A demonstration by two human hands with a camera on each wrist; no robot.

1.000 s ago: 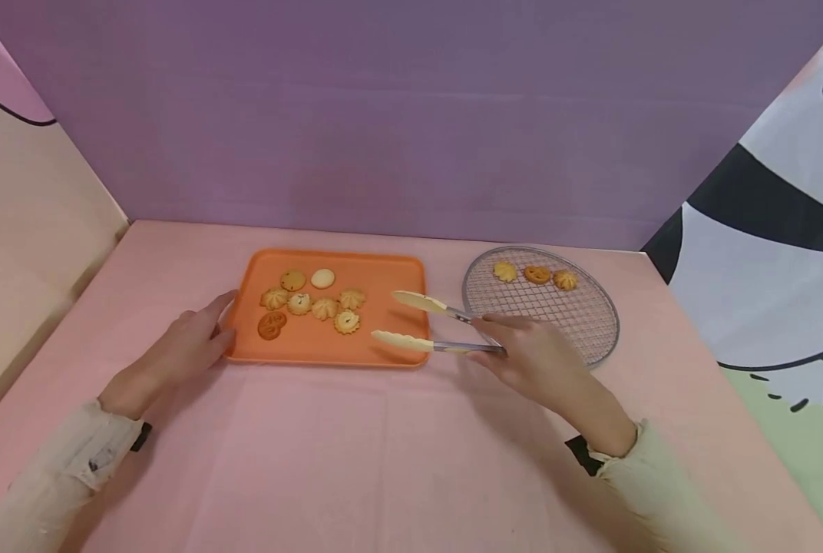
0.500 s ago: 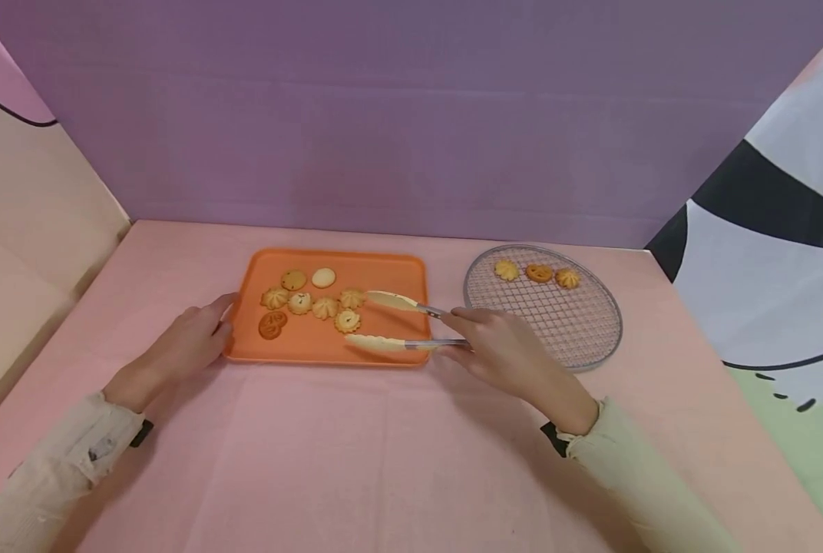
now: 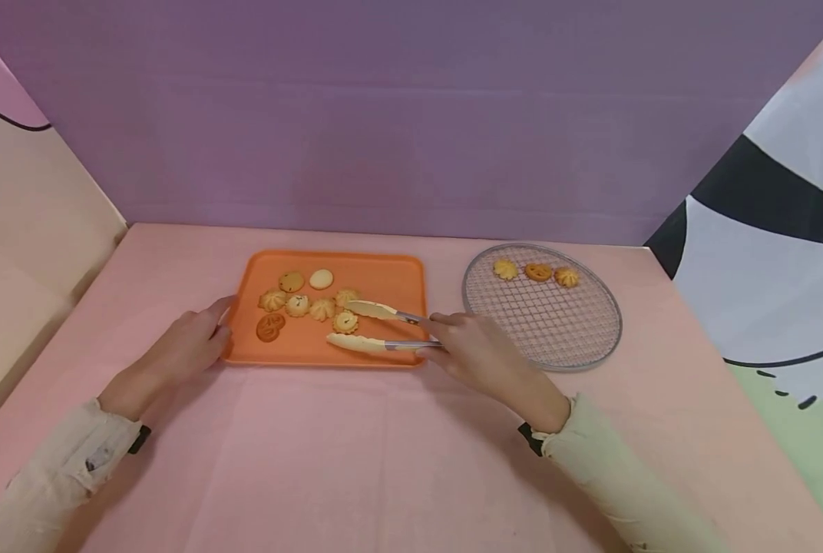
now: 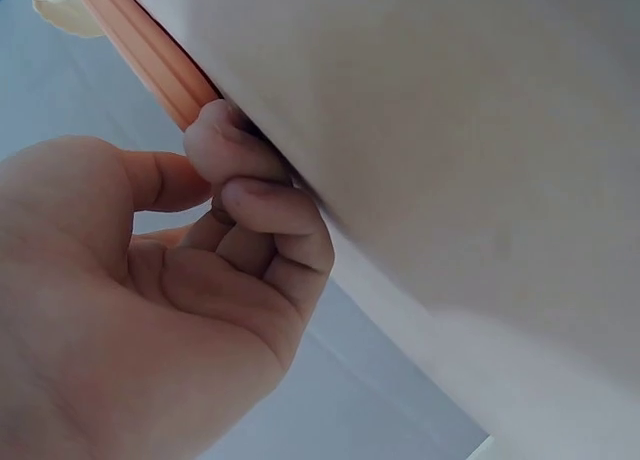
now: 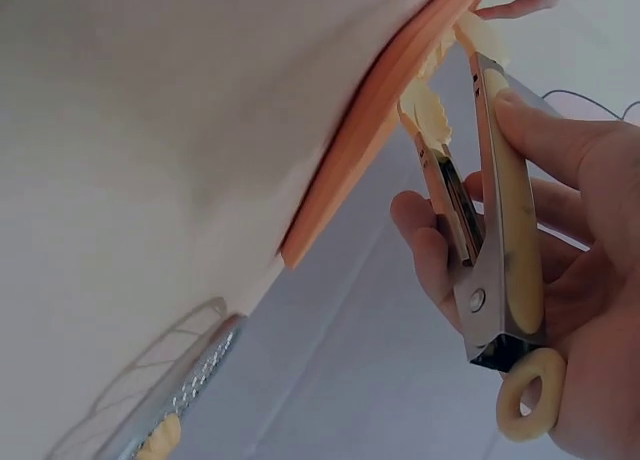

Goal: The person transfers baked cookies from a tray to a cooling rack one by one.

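The left hand [image 3: 186, 349], fingers curled, holds the orange tray [image 3: 384, 269] at nine o'clock. On this tray, a scalloped cookie [image 3: 345, 322] appears between the spread tongs [image 3: 363, 343], their long axis toward nine o'clock from the right hand [image 3: 484, 357], which grips them, nearer.

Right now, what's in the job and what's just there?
In the job: right hand, tongs it holds, orange tray, left hand at its edge, tray cookies; probably mesh rack, rack cookies.
Just there: purple backdrop, printed side panel, pink tabletop.
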